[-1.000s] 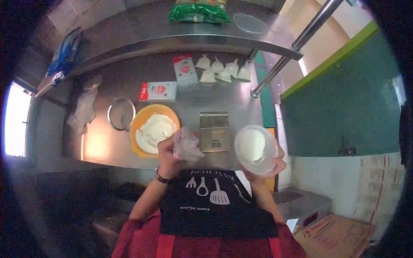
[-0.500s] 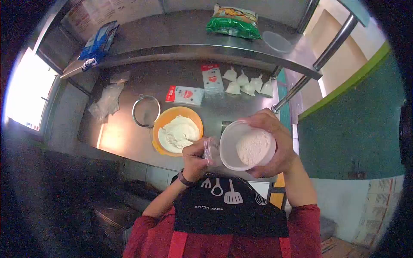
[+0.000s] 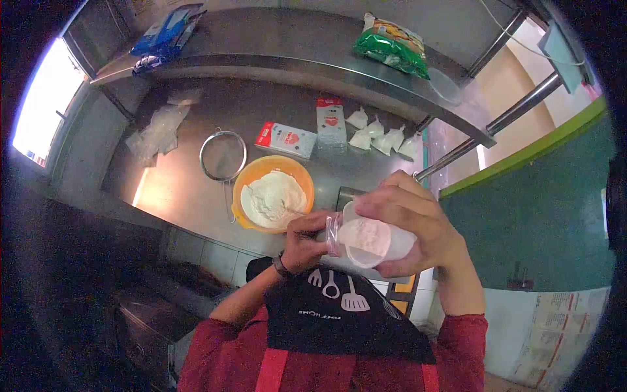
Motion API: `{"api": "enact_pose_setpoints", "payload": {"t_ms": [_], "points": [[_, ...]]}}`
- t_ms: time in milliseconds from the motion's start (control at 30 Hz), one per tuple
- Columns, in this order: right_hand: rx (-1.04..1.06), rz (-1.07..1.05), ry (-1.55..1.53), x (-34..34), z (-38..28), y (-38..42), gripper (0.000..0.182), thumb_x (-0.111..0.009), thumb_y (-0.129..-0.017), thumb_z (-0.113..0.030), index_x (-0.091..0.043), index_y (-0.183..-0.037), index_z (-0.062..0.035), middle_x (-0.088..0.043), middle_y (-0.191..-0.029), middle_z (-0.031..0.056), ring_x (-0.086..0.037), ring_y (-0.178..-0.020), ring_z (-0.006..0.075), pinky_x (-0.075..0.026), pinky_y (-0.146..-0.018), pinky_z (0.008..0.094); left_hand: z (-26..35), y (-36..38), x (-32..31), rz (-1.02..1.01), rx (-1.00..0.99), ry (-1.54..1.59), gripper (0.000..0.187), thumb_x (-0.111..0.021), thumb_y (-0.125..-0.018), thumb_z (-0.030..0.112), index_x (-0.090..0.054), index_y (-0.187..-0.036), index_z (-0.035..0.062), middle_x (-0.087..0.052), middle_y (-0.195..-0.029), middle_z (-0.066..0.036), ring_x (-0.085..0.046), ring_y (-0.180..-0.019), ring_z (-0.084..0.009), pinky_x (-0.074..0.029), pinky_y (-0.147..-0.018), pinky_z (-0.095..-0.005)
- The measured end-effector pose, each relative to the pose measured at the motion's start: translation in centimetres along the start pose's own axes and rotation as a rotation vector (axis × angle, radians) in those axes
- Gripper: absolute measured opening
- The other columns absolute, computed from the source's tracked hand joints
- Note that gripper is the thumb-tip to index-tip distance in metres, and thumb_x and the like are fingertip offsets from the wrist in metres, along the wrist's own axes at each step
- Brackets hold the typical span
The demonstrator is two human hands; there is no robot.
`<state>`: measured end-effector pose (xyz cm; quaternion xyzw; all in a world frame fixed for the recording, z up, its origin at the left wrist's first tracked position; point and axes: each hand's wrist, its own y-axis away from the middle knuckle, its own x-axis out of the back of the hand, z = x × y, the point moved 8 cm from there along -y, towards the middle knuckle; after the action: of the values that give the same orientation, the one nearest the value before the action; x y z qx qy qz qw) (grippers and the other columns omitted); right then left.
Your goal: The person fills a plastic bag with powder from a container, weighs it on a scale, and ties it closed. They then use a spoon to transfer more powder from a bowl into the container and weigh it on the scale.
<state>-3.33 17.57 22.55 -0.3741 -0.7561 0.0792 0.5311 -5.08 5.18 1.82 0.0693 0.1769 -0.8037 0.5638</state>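
Observation:
My right hand [image 3: 424,225] grips a translucent plastic cup [image 3: 398,245] of white powder [image 3: 367,236], tilted toward the left. Pinched in my left hand [image 3: 307,240] is the edge of a clear plastic bag [image 3: 334,234], whose opening is against the cup's rim. Just beyond my left hand stands an orange bowl [image 3: 305,179] filled with white powder [image 3: 271,197], with a thin handle sticking out of it. A round metal sieve [image 3: 223,155] lies to the left of the bowl.
Two red and white packs [image 3: 285,140] [image 3: 331,121] lie behind the bowl. Beside them sit several small tied bags of white powder [image 3: 361,138]. Empty plastic bags [image 3: 159,134] are at the left. The overhead shelf [image 3: 261,62] holds a green package [image 3: 393,49], a blue one [image 3: 166,32] and a clear lid [image 3: 445,86].
My right hand has tipped the cup leftward, and its rim has come against the bag. The powder has shifted toward the rim. The camera view has also turned slightly.

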Motion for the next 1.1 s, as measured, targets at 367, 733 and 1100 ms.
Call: {"api": "enact_pose_setpoints", "payload": {"t_ms": [367,733,1100], "points": [[-0.079,-0.078,0.127,-0.8,-0.9,-1.5,0.068,-0.083,-0.053,-0.026,-0.064,-0.115,-0.0066,-0.065,-0.114,0.0140,-0.059,-0.087,0.0311,-0.047,-0.075,0.0398,-0.7,-0.3,0.3,-0.079,0.050,0.068,0.061,-0.087,-0.060,0.010,-0.066,-0.116,-0.0001,-0.068,-0.108,-0.010,-0.063,-0.098,-0.0179,-0.050,-0.087,-0.0309],[-0.148,0.061,0.131,-0.7,-0.1,0.5,0.074,-0.088,-0.047,-0.028,-0.060,-0.113,-0.0082,-0.065,-0.113,0.0178,-0.061,-0.090,0.0332,-0.046,-0.080,0.0439,-0.3,-1.2,0.6,-0.154,-0.036,0.068,0.064,-0.088,-0.059,0.012,-0.065,-0.118,0.0001,-0.068,-0.109,-0.011,-0.062,-0.099,-0.0175,-0.048,-0.089,-0.0307],[-0.396,0.896,0.045,-1.4,0.9,13.4,0.081,-0.088,-0.060,-0.017,-0.033,-0.119,-0.0173,-0.049,-0.123,0.0219,-0.053,-0.114,0.0341,-0.050,-0.094,0.0469,0.1,-1.9,0.4,-0.115,0.006,0.006,0.055,-0.084,-0.063,0.007,-0.067,-0.114,-0.0024,-0.069,-0.104,-0.009,-0.062,-0.095,-0.0150,-0.049,-0.086,-0.0293]]}}
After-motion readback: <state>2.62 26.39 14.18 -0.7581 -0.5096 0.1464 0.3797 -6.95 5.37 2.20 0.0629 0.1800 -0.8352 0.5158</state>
